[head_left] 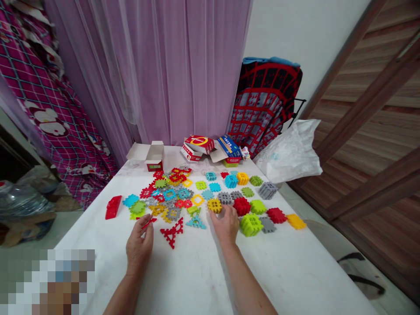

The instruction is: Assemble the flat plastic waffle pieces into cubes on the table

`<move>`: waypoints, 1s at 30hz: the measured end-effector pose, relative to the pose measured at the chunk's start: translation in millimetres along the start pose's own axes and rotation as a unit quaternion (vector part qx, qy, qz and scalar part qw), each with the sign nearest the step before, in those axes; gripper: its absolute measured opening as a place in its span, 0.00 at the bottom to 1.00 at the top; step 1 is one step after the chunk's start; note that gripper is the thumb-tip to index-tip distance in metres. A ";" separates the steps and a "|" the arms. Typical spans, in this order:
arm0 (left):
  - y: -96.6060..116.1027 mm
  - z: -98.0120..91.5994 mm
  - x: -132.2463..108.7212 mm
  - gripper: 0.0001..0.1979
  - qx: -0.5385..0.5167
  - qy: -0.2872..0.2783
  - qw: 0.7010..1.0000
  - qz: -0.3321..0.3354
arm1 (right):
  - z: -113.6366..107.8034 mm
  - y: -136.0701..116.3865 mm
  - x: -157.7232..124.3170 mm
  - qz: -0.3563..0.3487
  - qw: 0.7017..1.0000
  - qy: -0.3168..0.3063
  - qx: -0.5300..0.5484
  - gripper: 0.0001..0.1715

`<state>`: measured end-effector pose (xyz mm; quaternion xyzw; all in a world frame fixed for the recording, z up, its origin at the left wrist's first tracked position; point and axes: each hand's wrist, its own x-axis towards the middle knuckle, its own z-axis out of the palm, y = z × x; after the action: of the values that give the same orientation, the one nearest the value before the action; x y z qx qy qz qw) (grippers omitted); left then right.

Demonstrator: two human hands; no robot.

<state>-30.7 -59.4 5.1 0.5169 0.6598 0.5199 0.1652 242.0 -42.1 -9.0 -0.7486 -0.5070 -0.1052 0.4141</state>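
On a white table lie several colourful interlocking plastic pieces. My left hand is closed on a thin red piece at its fingertips. A red triangular piece lies just right of that hand. My right hand rests palm down with its fingers curled at a yellow cube. Beside it sit a grey cube, a red cube and a light green cube. A teal triangle lies between my hands.
Opened cardboard boxes and a small white box stand at the table's far edge. A white plastic bag lies at the far right corner. A red flat block sits at the left. Purple curtains hang behind.
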 end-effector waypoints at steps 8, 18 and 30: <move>0.0 0.4 0.2 0.19 -0.003 -0.007 1.000 -0.007 | 2.4 0.8 0.3 0.009 1.000 -0.003 -0.008 0.21; -1.9 -1.0 1.1 0.19 0.003 -0.011 1.000 -0.006 | 3.7 1.3 -0.3 0.019 1.000 -0.007 -0.004 0.21; -1.2 -1.5 1.7 0.21 -0.022 -0.022 0.999 -0.023 | 1.2 0.0 -0.2 0.027 0.999 -0.028 -0.010 0.22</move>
<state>-33.2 -58.6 5.2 0.5094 0.6561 0.5185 0.2031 241.5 -41.4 -9.8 -0.7689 -0.4968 -0.0780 0.3948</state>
